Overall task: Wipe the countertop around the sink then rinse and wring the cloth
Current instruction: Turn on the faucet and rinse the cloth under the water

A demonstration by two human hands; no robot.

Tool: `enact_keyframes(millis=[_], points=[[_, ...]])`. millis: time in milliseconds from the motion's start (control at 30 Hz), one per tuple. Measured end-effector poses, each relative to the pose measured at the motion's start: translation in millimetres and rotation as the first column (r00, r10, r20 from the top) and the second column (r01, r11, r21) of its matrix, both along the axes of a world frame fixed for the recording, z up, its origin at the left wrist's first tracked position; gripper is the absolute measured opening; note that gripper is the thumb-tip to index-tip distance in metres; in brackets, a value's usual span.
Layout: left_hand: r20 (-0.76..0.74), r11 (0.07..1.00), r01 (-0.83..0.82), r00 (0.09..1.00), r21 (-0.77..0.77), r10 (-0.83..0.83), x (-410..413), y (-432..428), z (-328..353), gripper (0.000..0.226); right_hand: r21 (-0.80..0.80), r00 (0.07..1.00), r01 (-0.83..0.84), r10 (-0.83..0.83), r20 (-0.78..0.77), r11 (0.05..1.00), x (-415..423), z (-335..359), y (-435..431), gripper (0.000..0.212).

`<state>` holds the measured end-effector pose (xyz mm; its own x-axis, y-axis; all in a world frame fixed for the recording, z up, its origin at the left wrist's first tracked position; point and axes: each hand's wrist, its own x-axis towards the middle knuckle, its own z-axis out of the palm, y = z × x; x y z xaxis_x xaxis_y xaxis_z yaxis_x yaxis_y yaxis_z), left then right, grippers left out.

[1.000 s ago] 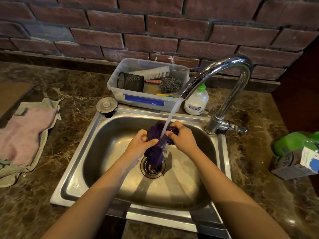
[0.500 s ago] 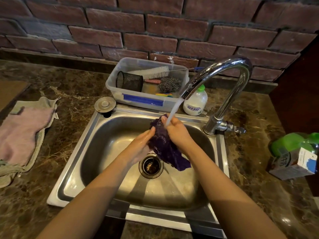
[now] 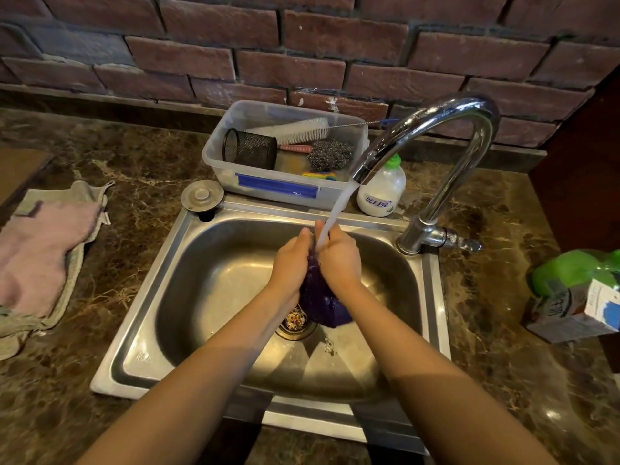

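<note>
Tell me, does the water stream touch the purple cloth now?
Touching. In the head view the water stream runs down between both hands and lands on the purple cloth they hold.

A wall of dark red bricks (image 3: 302, 68) with grey mortar runs across the far side, ending in a low ledge where it meets the surface (image 3: 141, 169). That surface is dark brown marble-patterned stone with pale veins, and it shines with small bright light spots at the near right. At the far right stands a dark reddish-brown panel (image 3: 583, 162). A flat brown slab (image 3: 20, 169) lies at the left edge.
</note>
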<state>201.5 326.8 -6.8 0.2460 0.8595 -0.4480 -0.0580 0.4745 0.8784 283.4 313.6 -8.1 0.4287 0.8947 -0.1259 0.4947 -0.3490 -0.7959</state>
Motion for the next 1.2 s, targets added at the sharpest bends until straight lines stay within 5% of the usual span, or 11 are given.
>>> enact_keyframes(millis=[100, 267, 367, 500, 600, 733, 800, 933, 1067, 1100, 1200], points=[[-0.074, 0.997, 0.025, 0.997, 0.078, -0.02, -6.9, 1.8, -3.8, 0.03, -0.042, 0.993, -0.039, 0.043, 0.11, 0.998, 4.7, -2.2, -5.4, 0.021], [-0.037, 0.992, -0.079, 0.996, 0.096, 0.083, -12.3, 14.9, -6.2, 0.028, 0.139, 0.988, -0.156, 0.153, 0.028, 0.978, -14.7, 4.9, -21.8, 0.019], [0.053, 0.993, -0.084, 0.995, 0.082, 0.08, -5.9, 6.0, -8.9, 0.031, 0.101, 0.963, -0.165, 0.139, 0.229, 0.981, -25.4, 7.4, -7.1, 0.028], [0.116, 0.995, -0.084, 0.989, -0.059, 0.09, -2.1, -8.3, -12.0, 0.029, 0.11, 0.988, 0.048, -0.031, -0.149, 0.993, -13.3, 8.5, 6.3, 0.037], [0.098, 0.994, -0.056, 0.993, -0.096, 0.066, -4.0, -7.7, -13.9, 0.035, 0.088, 0.985, -0.027, 0.041, -0.17, 0.996, -1.7, 2.3, 11.2, 0.031], [0.122, 0.981, 0.064, 0.992, -0.183, -0.042, -3.9, -8.5, -11.3, 0.077, 0.016, 0.951, -0.174, 0.172, -0.258, 0.985, 5.1, -4.6, 15.4, 0.019], [0.155, 0.966, 0.141, 0.982, -0.218, -0.108, -8.7, -4.8, -13.3, 0.052, -0.073, 0.915, -0.134, 0.095, -0.393, 0.988, 9.3, -4.7, 9.7, 0.025], [0.257, 0.961, 0.076, 0.966, -0.268, -0.004, -16.0, -0.8, -18.3, 0.018, -0.283, 0.71, -0.131, -0.109, -0.695, 0.95, 20.8, -24.1, -21.5, 0.068], [0.372, 0.956, -0.066, 0.912, -0.286, 0.174, -25.7, 10.9, -20.8, 0.036, -0.156, 0.326, -0.152, -0.099, -0.94, 0.976, 19.1, -42.8, -55.3, 0.052], [0.34, 0.958, -0.072, 0.925, -0.279, 0.169, -30.3, 13.4, -21.6, 0.037, -0.119, 0.307, -0.102, -0.083, -0.948, 0.988, 18.5, -42.3, -57.1, 0.046], [0.182, 0.964, -0.024, 0.98, -0.264, 0.074, -42.9, 16.7, -25.2, 0.039, -0.085, 0.551, 0.005, -0.074, -0.832, 0.996, 20.7, -29.2, -50.7, 0.04]])
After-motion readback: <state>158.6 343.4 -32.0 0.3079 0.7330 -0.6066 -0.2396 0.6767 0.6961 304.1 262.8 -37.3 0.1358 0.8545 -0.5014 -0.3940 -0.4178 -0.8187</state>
